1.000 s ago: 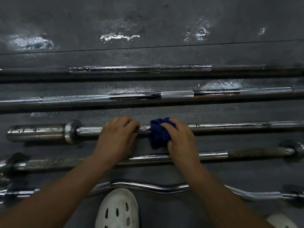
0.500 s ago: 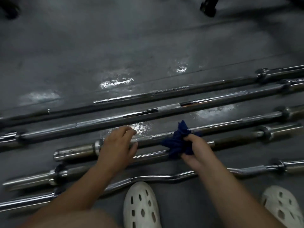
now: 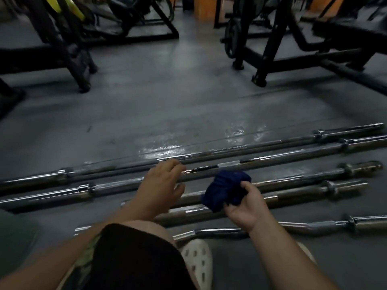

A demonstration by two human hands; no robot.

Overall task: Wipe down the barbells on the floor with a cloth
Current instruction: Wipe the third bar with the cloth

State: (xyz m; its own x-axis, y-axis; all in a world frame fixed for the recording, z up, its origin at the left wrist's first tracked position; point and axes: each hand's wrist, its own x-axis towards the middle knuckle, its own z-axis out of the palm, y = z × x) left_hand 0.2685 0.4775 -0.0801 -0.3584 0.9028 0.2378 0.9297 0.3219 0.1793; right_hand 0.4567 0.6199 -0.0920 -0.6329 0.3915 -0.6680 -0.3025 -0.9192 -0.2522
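A bunched dark-blue cloth (image 3: 226, 190) is gripped in the right hand (image 3: 248, 206), fingers and thumb curled round its lower right side; most of the cloth bulges out up and left of the palm. Cloth is seen in front of the third and fourth bars; contact with either cannot be told.

The left hand (image 3: 159, 188) is held with fingers spread and loosely bent, nothing gripped. Fingertips are seen at the second barbell; touching or hovering cannot be told, edges are blurred.

Five bars are laid roughly parallel on the grey floor (image 3: 167, 114), slanting up to the right:
- farthest barbell (image 3: 261, 145), beyond both hands, thin and dark.
- second barbell (image 3: 293, 156), just past the left fingertips, with a pale band beyond the cloth.
- third barbell (image 3: 314, 176), running behind the cloth, collar and sleeve well to the right of the right hand.
- fourth barbell (image 3: 303, 193), passing under the right hand, duller finish.
- curl bar (image 3: 314, 226), nearest the person, on the wrist side of both hands, bent shape visible.

Wet sheen is seen on the floor beyond the hands. A white perforated clog (image 3: 198, 262) is seen between the forearms, below the curl bar. A knee in dark shorts (image 3: 134, 256) is seen under the left forearm. Black machine frames (image 3: 268, 49) are seen well beyond the bars.
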